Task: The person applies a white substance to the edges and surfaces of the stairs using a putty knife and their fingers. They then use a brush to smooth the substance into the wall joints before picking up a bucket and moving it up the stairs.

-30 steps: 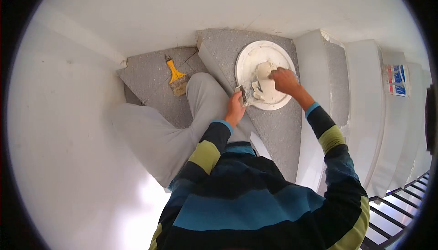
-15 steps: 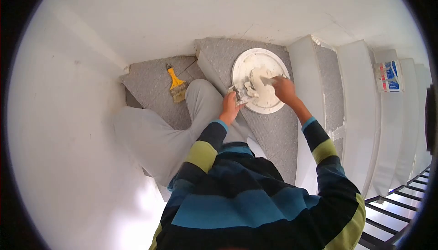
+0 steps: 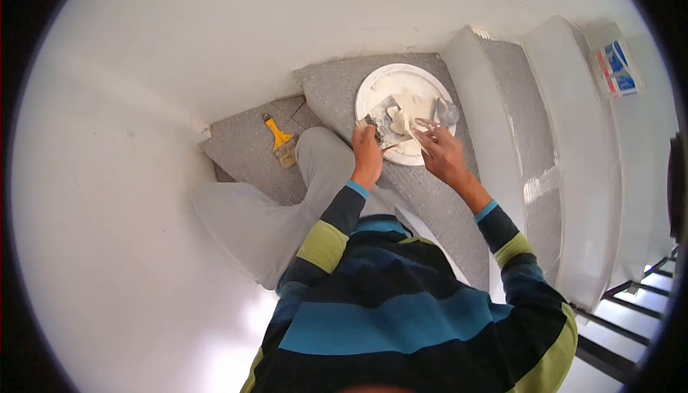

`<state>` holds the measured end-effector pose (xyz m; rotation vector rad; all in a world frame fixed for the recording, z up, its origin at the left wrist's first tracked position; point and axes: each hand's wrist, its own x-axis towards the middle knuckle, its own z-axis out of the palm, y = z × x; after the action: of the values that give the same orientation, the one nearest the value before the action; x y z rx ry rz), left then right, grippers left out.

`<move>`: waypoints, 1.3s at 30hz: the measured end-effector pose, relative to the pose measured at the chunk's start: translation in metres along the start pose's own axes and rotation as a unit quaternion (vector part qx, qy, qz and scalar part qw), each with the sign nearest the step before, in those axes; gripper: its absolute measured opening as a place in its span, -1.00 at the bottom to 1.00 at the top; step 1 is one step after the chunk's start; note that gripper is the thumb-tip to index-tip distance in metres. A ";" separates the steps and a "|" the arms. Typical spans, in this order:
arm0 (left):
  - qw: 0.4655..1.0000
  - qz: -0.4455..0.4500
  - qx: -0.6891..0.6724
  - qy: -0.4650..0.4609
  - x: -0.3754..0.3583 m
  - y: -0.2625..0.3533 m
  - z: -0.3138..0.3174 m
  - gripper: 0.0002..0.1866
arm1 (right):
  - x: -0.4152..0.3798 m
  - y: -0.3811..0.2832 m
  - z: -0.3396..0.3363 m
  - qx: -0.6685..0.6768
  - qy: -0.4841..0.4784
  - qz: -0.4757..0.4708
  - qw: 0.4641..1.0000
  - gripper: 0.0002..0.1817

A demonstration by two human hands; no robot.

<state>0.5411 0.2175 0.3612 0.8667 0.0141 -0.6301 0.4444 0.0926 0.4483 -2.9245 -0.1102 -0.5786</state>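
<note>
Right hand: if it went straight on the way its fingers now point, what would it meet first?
The right hand would most likely meet the white paste on the flat blade held in the left hand; depth is unclear, so they may be touching.

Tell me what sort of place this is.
Most likely a staircase inside a building: gray-topped steps run along the right, a black railing shows at lower right, and a plain white wall stands close on the left.
</note>
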 end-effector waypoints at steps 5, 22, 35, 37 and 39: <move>0.994 -0.030 -0.103 -0.010 -0.009 0.012 0.005 -0.69 | -0.004 0.011 0.001 -0.046 -0.005 0.012 0.999 -0.55; 0.913 0.297 0.277 -0.033 -0.050 0.047 0.019 -0.61 | -0.028 -0.017 0.015 0.776 0.090 0.467 0.414 -0.73; 0.656 0.417 0.601 -0.185 -0.033 0.052 -0.024 -0.59 | -0.002 -0.004 -0.005 0.812 0.081 0.382 0.434 -0.61; 0.770 0.284 0.558 -0.122 -0.032 0.050 -0.026 -0.63 | 0.005 0.003 -0.019 0.771 0.108 0.354 0.519 -0.66; 0.856 0.133 0.496 -0.057 -0.034 0.052 -0.019 -0.66 | 0.003 0.012 -0.023 0.674 0.080 0.353 0.643 -0.63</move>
<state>0.5447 0.2735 0.3937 1.7903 -0.5798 -0.3971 0.4397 0.0769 0.4692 -1.2378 0.4270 -0.3236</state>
